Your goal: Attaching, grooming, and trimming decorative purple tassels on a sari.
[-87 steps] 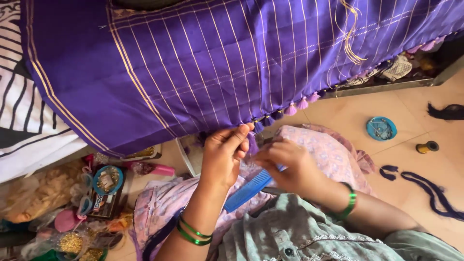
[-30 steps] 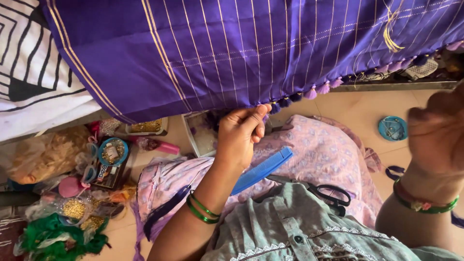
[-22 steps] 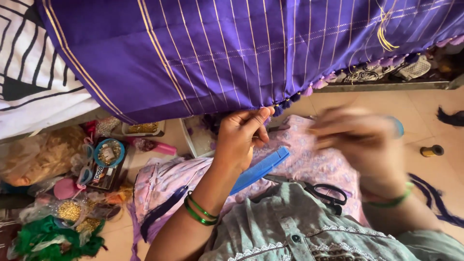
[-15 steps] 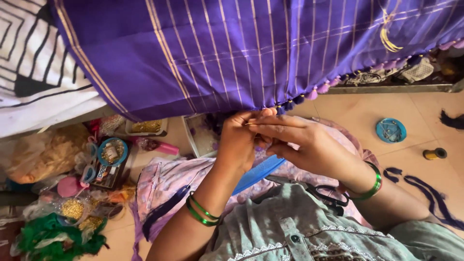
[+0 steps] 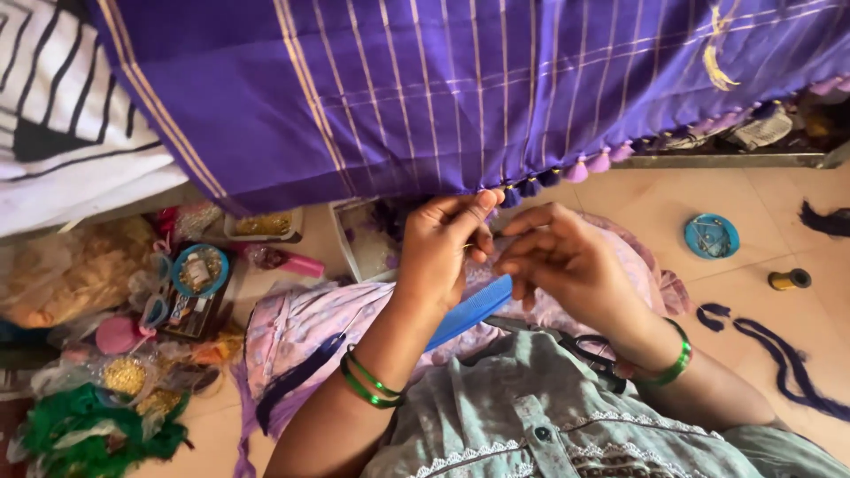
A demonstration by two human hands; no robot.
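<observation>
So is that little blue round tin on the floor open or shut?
Open: the blue round tin has no lid on, and thin metal bits show inside.

Blue comb (image 5: 469, 312) lies slanted on a pink floral cloth (image 5: 301, 319) spread over the lap. Black-handled scissors (image 5: 595, 352) rest on the same cloth, partly hidden. Round blue tin (image 5: 711, 236) sits on the tan floor, with a small spool of gold thread (image 5: 788, 279) near it. Loose strands of dark purple thread (image 5: 779, 354) trail across the floor just below the spool. At the far side of the frame, a clutter: a blue-rimmed round container (image 5: 199, 270), a pink tube (image 5: 297, 264), a white tray (image 5: 367, 248), a shallow tray of gold beads (image 5: 261, 226), a crumpled green fabric heap (image 5: 88, 434). Black-and-white patterned cloth (image 5: 62, 115) fills the upper corner.
</observation>
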